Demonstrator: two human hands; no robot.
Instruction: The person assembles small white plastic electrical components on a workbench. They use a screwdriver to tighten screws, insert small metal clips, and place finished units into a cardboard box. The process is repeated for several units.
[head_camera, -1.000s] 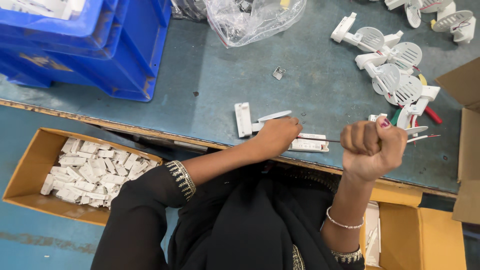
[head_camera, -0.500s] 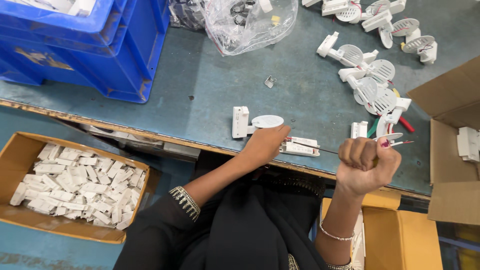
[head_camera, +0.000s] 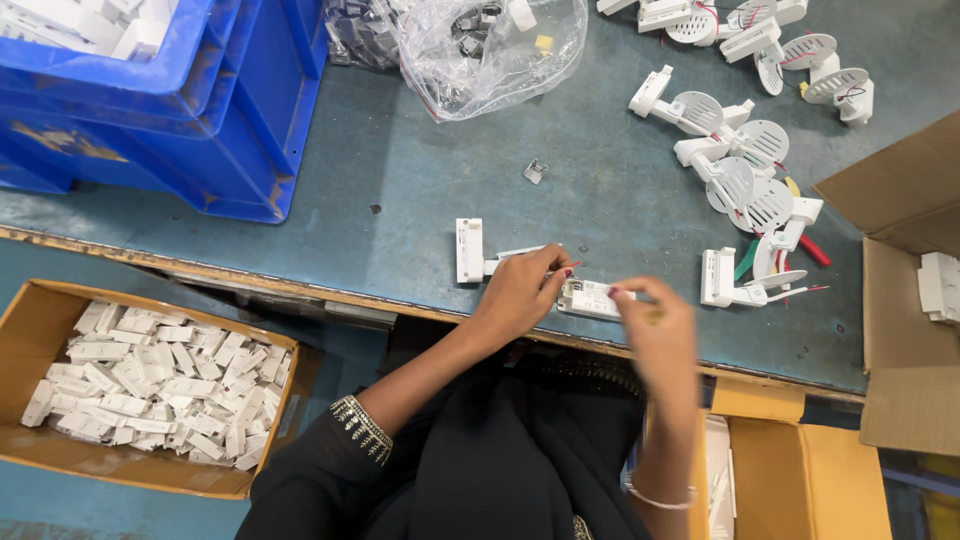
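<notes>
the right hand (head_camera: 655, 335), which was a raised fist a moment ago, is now coming down with fingers pinching the small white part (head_camera: 588, 297) on the table edge, while the left hand (head_camera: 520, 295) is pressing it still, fingers curled together.

The person wears loose black clothing — the left sleeve ends in a gold-embroidered cuff (head_camera: 361, 428). A thin bangle (head_camera: 657, 496) circles the right wrist. Fingernails (head_camera: 570, 269) look painted red — small, blurred.
</notes>
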